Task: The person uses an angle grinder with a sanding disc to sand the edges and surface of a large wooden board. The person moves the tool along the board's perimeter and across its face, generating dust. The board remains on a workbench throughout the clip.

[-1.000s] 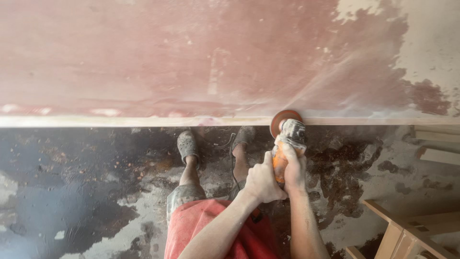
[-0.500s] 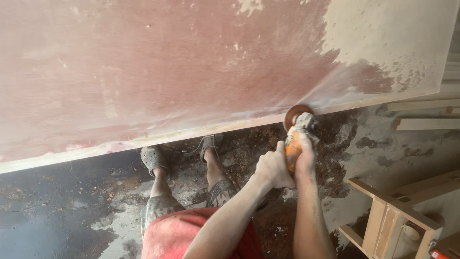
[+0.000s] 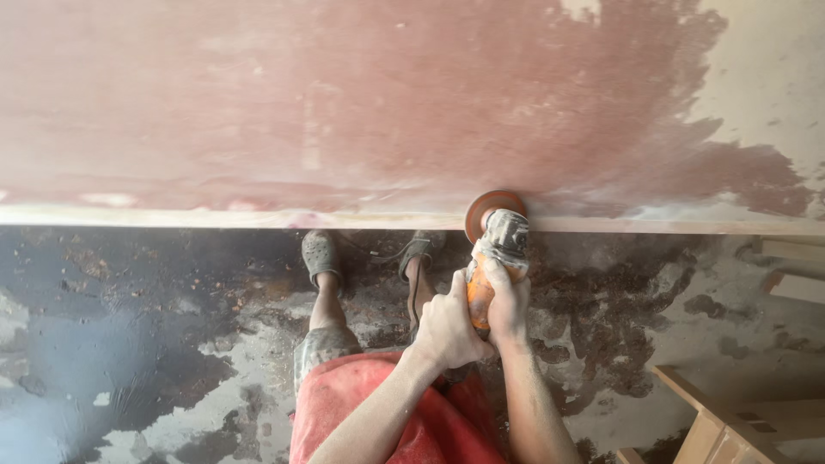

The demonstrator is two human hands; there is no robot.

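Both my hands grip an orange, dust-covered angle grinder (image 3: 493,258). My left hand (image 3: 447,328) wraps the rear of its body, and my right hand (image 3: 509,302) holds it just ahead on the right side. The grinder's round reddish disc (image 3: 486,208) touches the near edge of a large board (image 3: 361,112) coated in pinkish-red filler. The board's far right part is pale and bare (image 3: 765,77). Its light wooden edge (image 3: 215,216) runs across the view.
Below the board I see my legs, red shorts (image 3: 378,412) and dusty sandals (image 3: 320,254) on a stained, dusty concrete floor (image 3: 129,344). A pale wooden frame (image 3: 730,421) stands at the lower right. Wooden strips (image 3: 791,266) lie at the right edge.
The view has levelled out, so the board's edge now runs horizontal. The grinder stays at the board's edge in both hands, at about the same spot.
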